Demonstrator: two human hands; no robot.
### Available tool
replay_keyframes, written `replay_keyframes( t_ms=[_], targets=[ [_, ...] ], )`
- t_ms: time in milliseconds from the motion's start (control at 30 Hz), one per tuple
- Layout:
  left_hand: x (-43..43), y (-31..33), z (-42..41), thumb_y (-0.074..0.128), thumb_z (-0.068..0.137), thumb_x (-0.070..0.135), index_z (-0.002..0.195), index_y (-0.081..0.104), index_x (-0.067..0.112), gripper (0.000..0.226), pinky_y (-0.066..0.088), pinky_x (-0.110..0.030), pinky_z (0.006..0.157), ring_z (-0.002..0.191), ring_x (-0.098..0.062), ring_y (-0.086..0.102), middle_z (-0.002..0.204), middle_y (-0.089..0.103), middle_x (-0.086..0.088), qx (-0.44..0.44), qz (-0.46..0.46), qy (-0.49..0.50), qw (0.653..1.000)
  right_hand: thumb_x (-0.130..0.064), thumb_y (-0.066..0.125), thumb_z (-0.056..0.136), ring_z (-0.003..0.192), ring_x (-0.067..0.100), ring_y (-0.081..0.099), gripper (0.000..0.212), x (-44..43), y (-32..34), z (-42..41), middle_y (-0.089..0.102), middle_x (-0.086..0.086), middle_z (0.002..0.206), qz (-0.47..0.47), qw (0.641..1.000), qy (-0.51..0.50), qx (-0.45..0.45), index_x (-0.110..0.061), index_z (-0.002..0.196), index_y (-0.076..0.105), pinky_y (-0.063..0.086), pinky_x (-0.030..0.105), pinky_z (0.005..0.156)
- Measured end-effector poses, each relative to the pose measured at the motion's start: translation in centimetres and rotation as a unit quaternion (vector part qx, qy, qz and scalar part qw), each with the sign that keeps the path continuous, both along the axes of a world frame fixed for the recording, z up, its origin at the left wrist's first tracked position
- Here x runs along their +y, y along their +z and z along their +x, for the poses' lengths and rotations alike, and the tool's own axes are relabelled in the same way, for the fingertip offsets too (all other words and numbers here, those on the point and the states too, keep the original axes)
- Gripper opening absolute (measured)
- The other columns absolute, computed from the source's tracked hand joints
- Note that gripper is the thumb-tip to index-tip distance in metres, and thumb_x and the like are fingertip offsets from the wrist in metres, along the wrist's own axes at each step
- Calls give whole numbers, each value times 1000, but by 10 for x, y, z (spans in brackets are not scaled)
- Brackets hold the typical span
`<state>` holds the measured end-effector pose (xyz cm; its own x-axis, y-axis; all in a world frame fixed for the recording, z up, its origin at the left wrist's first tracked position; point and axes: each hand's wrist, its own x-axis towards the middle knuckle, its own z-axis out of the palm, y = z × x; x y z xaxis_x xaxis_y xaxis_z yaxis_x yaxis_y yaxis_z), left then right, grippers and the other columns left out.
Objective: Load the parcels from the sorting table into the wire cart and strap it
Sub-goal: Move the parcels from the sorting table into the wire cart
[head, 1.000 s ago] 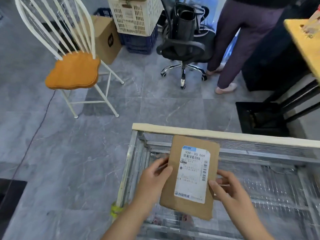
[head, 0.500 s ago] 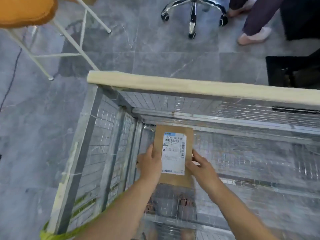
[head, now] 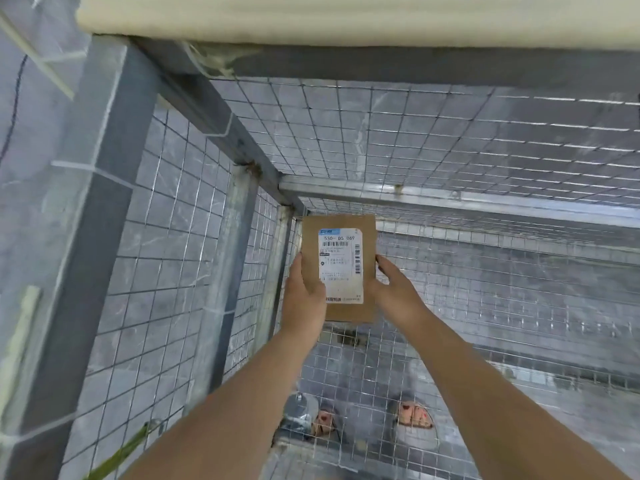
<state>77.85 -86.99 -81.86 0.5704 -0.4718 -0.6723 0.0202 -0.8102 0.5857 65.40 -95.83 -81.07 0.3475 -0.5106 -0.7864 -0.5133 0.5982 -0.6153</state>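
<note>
The parcel [head: 337,268], flat and brown, is low in the far left corner of the wire cart [head: 166,237], your left hand [head: 304,296] and right hand [head: 394,289] with fingers [head: 383,264] clamped on its side edges, so I judge loading is at its start, with release and strapping not yet done.
</note>
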Motion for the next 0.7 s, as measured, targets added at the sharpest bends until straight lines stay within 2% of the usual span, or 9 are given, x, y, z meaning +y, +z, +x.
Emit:
replay_keyframes(
  t_ms=[33,167,200,267,333,500,600,667,700],
  targets=[
    [0,-2,3,46,103,15,157,9,25,66,38,-14,90,121,-9,46,151,40,4,3,3,-2,1000,-14,50,101,108,5,48,42,0,-3,6,51,-21,117,-3,1000,4,-1,-29,140,47,41,9,72],
    [-7,-15,14,53,97,5,153,11,16,71,35,2,80,117,-8,42,143,40,2,-28,-2,-47,998,-10,53,95,119,12,55,51,-4,-16,23,57,-12,132,4,1000,-4,-7,-31,141,48,42,25,88],
    [-9,-18,14,54,97,7,154,12,16,72,34,2,86,122,-11,40,143,35,2,-45,3,-69,997,-10,54,94,119,13,56,51,-5,-20,25,59,-13,130,6,1000,-3,-8,-32,140,50,43,25,88],
    [-12,-22,11,54,96,13,157,7,19,77,31,-17,108,137,-19,30,154,18,-2,-87,22,-111,990,-9,54,94,117,13,57,52,-9,-24,27,60,-13,129,8,1000,7,-4,-33,140,51,45,27,92],
    [-14,-25,7,53,97,17,158,4,21,78,26,-30,115,144,-22,20,160,7,-1,-103,32,-112,988,-8,54,94,120,14,55,55,-10,-26,27,58,-12,134,11,1000,21,-1,-34,141,47,45,30,99],
    [-16,-23,3,48,100,21,158,5,15,72,20,-36,122,149,-19,11,163,0,2,-132,44,-140,980,-19,61,95,115,9,48,71,-10,-20,19,43,-19,137,16,997,76,19,-28,154,23,37,25,91],
    [-15,-13,1,47,99,21,155,18,16,64,26,-43,121,148,-22,16,162,7,3,-145,32,-184,972,-33,63,94,136,20,42,87,-11,-3,13,32,-3,157,13,993,83,80,-19,158,6,36,26,90],
    [-17,-2,-3,46,96,21,150,29,13,57,35,-46,114,142,-27,27,158,20,-1,-162,20,-216,963,-28,56,98,135,24,44,75,-12,15,6,36,6,155,-16,985,121,121,-15,157,11,40,28,90],
    [-19,7,-8,46,97,21,149,31,10,55,34,-46,115,141,-28,29,156,24,-5,-163,27,-229,959,-24,53,100,129,25,50,68,-12,24,2,42,9,151,-33,981,138,135,-15,156,16,43,30,89]
  ],
)
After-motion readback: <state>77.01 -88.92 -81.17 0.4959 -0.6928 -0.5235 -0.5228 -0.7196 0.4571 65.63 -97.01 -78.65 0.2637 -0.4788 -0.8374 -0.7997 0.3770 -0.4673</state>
